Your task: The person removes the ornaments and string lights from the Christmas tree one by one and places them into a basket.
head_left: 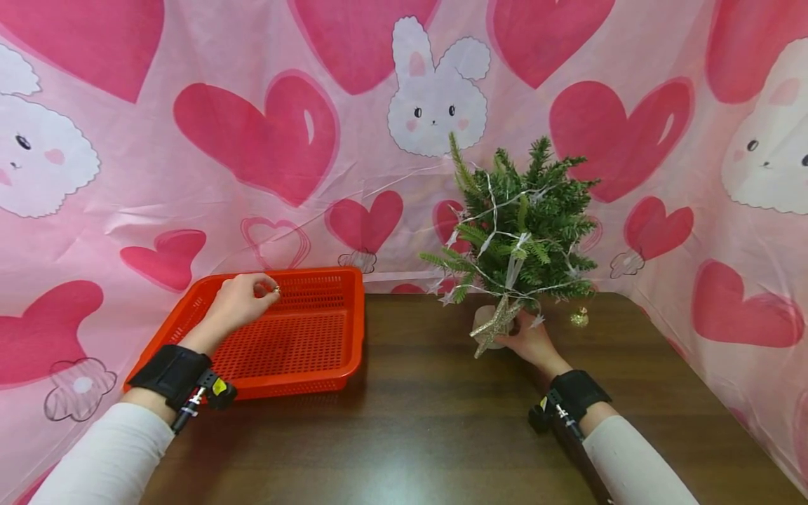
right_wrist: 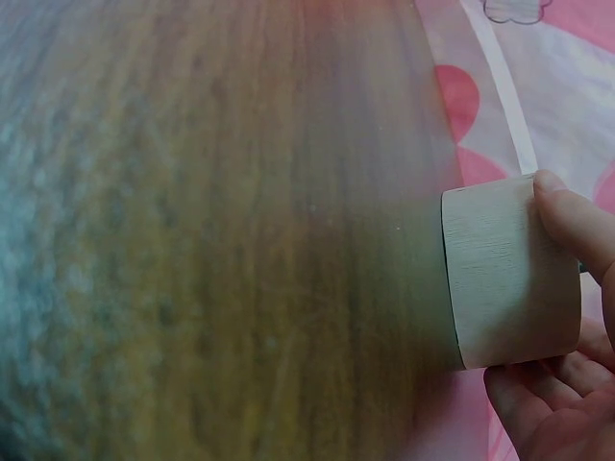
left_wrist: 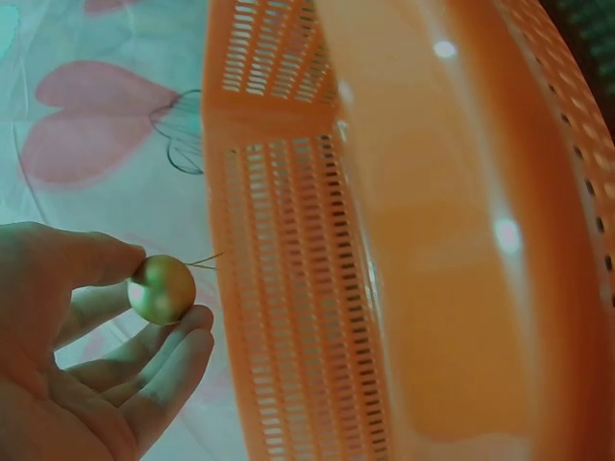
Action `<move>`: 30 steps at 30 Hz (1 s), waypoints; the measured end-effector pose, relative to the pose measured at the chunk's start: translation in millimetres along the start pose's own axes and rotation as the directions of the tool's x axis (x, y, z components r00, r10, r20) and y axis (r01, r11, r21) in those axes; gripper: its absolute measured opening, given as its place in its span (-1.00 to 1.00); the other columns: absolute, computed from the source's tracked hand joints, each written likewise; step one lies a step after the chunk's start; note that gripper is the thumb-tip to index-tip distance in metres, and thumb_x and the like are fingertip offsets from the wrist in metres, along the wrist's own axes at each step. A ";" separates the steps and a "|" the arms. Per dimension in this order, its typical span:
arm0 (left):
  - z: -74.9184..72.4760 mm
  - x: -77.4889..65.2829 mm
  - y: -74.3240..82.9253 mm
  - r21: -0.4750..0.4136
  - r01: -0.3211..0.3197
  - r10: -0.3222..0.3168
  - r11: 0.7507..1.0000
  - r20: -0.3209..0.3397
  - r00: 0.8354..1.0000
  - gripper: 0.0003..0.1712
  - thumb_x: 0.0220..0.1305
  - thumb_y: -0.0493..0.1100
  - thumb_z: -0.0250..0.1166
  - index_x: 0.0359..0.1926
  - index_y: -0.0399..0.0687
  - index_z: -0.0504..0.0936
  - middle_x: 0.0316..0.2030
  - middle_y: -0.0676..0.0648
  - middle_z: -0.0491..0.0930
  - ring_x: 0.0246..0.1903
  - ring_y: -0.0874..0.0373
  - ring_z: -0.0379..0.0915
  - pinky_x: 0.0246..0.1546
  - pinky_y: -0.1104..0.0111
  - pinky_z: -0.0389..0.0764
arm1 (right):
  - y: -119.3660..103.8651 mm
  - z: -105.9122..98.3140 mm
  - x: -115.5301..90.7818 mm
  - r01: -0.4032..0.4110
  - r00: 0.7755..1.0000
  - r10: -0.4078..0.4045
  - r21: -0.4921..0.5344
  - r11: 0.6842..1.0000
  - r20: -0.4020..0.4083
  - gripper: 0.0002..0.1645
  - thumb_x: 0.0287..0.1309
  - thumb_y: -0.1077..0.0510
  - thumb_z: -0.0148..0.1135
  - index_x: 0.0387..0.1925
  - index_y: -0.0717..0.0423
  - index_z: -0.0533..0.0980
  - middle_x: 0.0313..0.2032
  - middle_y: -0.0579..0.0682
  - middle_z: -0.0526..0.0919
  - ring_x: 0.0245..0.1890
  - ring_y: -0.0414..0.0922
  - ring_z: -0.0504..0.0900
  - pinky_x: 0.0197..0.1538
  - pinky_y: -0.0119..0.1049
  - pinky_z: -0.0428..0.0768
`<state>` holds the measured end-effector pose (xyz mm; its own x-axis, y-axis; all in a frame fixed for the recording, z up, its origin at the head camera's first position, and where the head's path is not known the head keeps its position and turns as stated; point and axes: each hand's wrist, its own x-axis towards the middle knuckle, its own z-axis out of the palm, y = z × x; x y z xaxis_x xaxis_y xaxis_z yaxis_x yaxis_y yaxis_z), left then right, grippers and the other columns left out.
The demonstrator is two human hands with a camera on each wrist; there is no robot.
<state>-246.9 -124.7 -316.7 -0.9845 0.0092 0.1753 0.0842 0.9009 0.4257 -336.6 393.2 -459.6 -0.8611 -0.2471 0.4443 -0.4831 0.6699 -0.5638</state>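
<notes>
Above the red-orange plastic basket, my left hand pinches a small gold ball ornament between thumb and fingers. A thin loop of thread sticks out from the ball in the left wrist view. On the right, my right hand grips the pale round base of a small artificial Christmas tree. A string of star lights winds over its branches. One glittery gold star hangs low at the front, partly covering the base. Another gold ornament dangles from the tree's lower right.
Both the basket and the tree stand on a dark brown wooden table. Behind and beside them hangs a pink cloth printed with hearts and rabbits. The basket has slotted walls and a raised rim.
</notes>
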 end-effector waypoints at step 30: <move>3.9 -6.2 -34.4 0.119 0.041 -0.078 0.992 0.333 0.940 -0.82 0.14 -0.26 0.37 -0.26 -0.29 0.66 -0.39 -0.18 0.60 -0.44 0.04 0.41 -0.40 0.29 0.50 | 0.5 0.0 0.8 -0.065 0.997 0.065 0.008 0.998 0.031 -0.36 -0.14 0.21 0.54 0.01 0.39 0.51 -0.10 0.35 0.66 -0.08 0.24 0.63 -0.05 0.07 0.55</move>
<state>-244.3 -154.0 -335.9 -0.9830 0.0825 -0.1642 0.0253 0.9458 0.3238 -337.5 393.4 -459.5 -0.8951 -0.2251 0.3849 -0.4274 0.6790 -0.5969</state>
